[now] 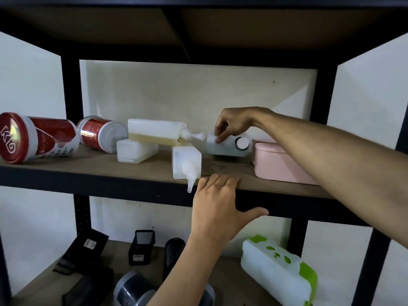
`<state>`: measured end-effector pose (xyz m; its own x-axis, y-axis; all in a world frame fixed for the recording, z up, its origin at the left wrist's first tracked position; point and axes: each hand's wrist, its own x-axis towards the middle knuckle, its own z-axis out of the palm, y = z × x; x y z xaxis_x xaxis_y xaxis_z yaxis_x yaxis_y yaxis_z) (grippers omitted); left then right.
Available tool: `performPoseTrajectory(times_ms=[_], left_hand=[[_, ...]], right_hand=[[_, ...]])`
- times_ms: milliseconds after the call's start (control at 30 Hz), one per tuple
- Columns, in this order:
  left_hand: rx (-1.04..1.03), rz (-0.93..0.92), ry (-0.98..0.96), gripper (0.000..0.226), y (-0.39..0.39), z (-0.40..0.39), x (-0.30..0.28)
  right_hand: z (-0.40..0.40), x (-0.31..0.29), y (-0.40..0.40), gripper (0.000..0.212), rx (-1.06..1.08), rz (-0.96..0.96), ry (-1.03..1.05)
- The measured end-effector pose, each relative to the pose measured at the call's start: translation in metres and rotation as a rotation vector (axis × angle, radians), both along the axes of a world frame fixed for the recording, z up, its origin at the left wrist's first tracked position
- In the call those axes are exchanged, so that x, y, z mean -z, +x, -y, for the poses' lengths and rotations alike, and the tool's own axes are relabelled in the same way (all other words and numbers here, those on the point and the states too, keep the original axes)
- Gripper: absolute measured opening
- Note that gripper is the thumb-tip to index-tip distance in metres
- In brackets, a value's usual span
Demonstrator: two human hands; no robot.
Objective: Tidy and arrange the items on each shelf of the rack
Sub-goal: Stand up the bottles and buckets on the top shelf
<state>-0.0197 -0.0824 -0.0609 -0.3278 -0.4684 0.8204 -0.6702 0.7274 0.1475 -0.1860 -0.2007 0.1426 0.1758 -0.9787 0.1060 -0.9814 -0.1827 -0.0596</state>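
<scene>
right hand (pixel 234 124) gripping white jug (pixel 228 144), left hand (pixel 217 208) on shelf edge (pixel 132 186)

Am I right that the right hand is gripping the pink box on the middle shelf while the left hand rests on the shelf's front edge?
Not quite. In the head view the right hand grips the white jug lying beside the pink box, not the box. The left hand does rest on the shelf's front edge.
</scene>
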Motion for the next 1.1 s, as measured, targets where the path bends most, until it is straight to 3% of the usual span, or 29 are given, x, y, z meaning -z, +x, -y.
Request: performPoseTrajectory(times_ms=[200, 600, 867, 1100], left_hand=[[0.012, 0.001, -0.008, 0.091, -0.001, 0.001, 0.000], [0.065, -0.040, -0.047, 0.087, -0.003, 0.009, 0.003], [0.056, -0.058, -0.067, 0.086, -0.003, 0.008, 0.001], [-0.003, -0.028, -0.071, 0.087, -0.002, 0.000, -0.002]], right_hand=[[0.012, -0.035, 0.000, 0.011, -0.034, 0.054, -0.030], [0.029, -0.079, -0.036, 0.021, 0.020, 0.129, 0.009], [0.032, -0.064, -0.038, 0.041, 0.096, 0.133, -0.192], [0.015, -0.046, -0.029, 0.034, 0.072, 0.120, -0.371]])
